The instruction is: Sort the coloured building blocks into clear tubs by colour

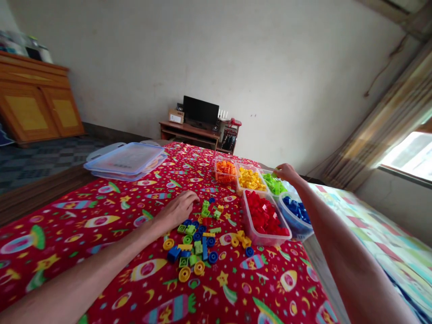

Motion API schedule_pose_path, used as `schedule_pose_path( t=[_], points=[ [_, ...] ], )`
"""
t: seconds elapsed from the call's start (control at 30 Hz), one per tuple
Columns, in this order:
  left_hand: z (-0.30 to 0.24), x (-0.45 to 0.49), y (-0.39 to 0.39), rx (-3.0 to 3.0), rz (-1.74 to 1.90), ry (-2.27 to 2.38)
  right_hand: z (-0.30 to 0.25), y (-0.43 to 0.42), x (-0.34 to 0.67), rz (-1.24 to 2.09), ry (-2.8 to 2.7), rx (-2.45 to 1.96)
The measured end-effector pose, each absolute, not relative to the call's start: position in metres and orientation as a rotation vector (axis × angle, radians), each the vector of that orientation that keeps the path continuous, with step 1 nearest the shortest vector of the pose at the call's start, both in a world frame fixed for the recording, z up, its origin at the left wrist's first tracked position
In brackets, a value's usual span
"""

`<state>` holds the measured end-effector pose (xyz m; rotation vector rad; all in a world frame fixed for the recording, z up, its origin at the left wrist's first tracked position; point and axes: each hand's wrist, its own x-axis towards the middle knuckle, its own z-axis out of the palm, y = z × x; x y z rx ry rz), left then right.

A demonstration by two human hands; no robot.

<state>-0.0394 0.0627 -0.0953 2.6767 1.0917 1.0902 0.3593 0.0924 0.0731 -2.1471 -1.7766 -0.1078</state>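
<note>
Head view: left hand [177, 209] beside loose bricks [202, 246], left of red tub [251, 225]; right hand [286, 172] beyond it. Bricks judged light, hard; pinch the sides. Cannot tell either grip.

A red fabric cloth [101, 216] covers the near surface, printed with rockets, stars and moons in yellow, green, blue, pink and white. The loose plastic bricks [195, 243] in the middle of it are blue, yellow and lime green, with a few red. To their right, clear tubs each hold one colour: orange bricks [225, 171] and yellow bricks [250, 179] far, lime-green bricks [275, 184] further right, red bricks [266, 217] nearer, blue bricks [297, 211] in a blue-tinted tub. The clear plastic lids [126, 159] far left have pale blue rims. The quilt [371, 225] on the right is checked in cream, green, red and blue. The wooden cabinet [37, 103] far left is orange-brown with yellow panels. The wall [236, 54] is off-white, the monitor [200, 110] black, and the curtain [388, 121] beige.
</note>
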Motion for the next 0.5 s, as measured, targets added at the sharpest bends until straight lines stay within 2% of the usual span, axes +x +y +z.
schedule_pose_path(
  t=[0.27, 0.5],
  points=[
    [-0.093, -0.039, 0.059, 2.678, 1.094, 1.100, 0.060, 0.129, 0.373, -0.210, -1.718, -2.164],
    [-0.094, -0.039, 0.061, 2.686, 1.121, 1.088, 0.078, 0.105, 0.348, -0.109, -1.781, -2.092]
  ],
)
